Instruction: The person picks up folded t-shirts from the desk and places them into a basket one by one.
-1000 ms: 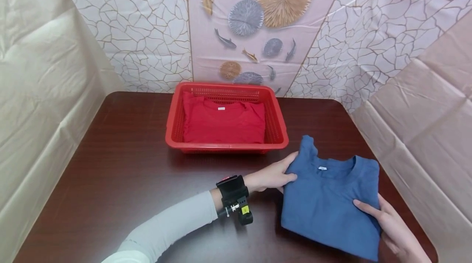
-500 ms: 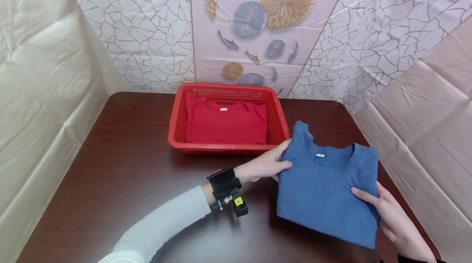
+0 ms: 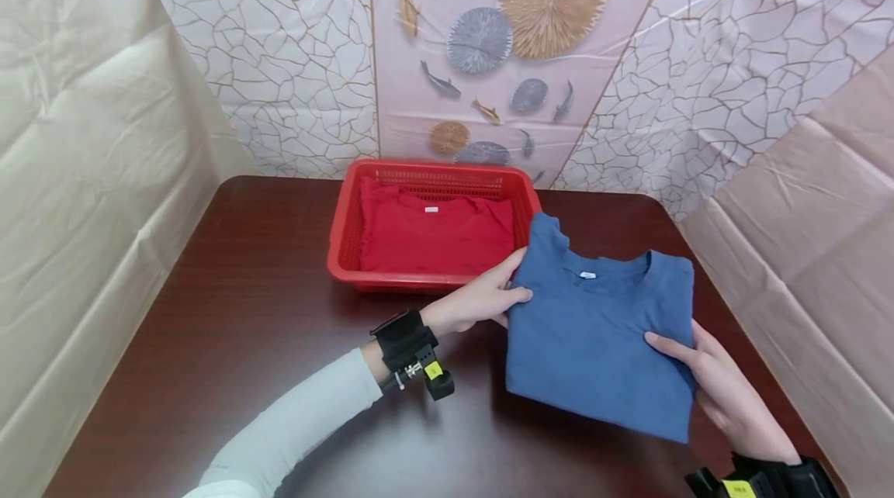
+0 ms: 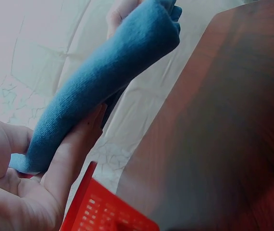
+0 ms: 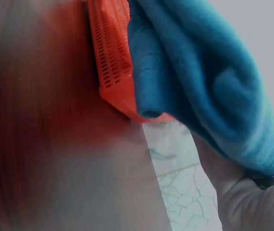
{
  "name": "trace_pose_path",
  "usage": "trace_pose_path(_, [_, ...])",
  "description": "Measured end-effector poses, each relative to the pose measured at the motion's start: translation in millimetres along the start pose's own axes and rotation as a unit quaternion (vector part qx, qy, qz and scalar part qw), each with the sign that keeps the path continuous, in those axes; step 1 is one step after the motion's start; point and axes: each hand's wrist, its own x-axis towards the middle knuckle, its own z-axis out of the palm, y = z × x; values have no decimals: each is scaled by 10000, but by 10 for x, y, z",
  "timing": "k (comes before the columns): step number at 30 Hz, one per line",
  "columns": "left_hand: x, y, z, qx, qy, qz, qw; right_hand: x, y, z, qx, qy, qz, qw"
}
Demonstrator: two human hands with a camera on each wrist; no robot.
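Note:
A folded blue T-shirt [image 3: 594, 335], collar and small white label at its far edge, is held up over the right part of the table. My left hand [image 3: 485, 296] grips its left edge, thumb on top and fingers underneath. At the opposite edge my right hand [image 3: 719, 382] pinches the shirt, its thumb lying over the front. Both wrist views show the layered edges of the blue T-shirt [image 4: 93, 72] between thumb and fingers; the fingers beneath are partly hidden. Close beyond the left hand stands a red plastic basket [image 3: 391, 278] with a folded red T-shirt [image 3: 436, 238] inside.
The dark wooden table [image 3: 230, 327] extends to the left and front of the basket. Patterned cloth [image 3: 293, 56] hangs behind it, with beige cloth [image 3: 91, 211] along the left side and more on the right. The shirt's far left corner overlaps the basket's right rim in the head view.
Both hands have carried the blue T-shirt left and farther from the body, up to the basket's right side. The head view has shifted slightly; the red T-shirt stays in the basket.

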Motion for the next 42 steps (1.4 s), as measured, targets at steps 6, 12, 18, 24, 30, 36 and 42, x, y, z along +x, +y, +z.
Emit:
trace_pose_path(6, [-63,42,-133,-1,167,25,9999,71,-140,101,-14,-82,-222,9997])
trace_pose_path(12, [-131,78,-283,130,389,-57,9991,144,-263,227,58,-176,-448,9988])
trace_pose_path(18, [-225,83,-435,-9,621,-120,9980,242,-374,375,15,-281,-625,9976])
trace_pose_path(24, [-315,118,-581,30,869,-211,9960,343,-491,503,62,-343,-745,9966])
trace_pose_path(30, [-403,180,-715,105,973,-317,9947,461,-601,620,134,-406,-810,9958])
trace_pose_path(36, [-495,184,-848,137,1168,-331,9925,582,-678,725,155,-460,-839,9953])
trace_pose_path(42, [-558,206,-984,69,1377,-243,9901,740,-764,825,181,-537,-819,9950])
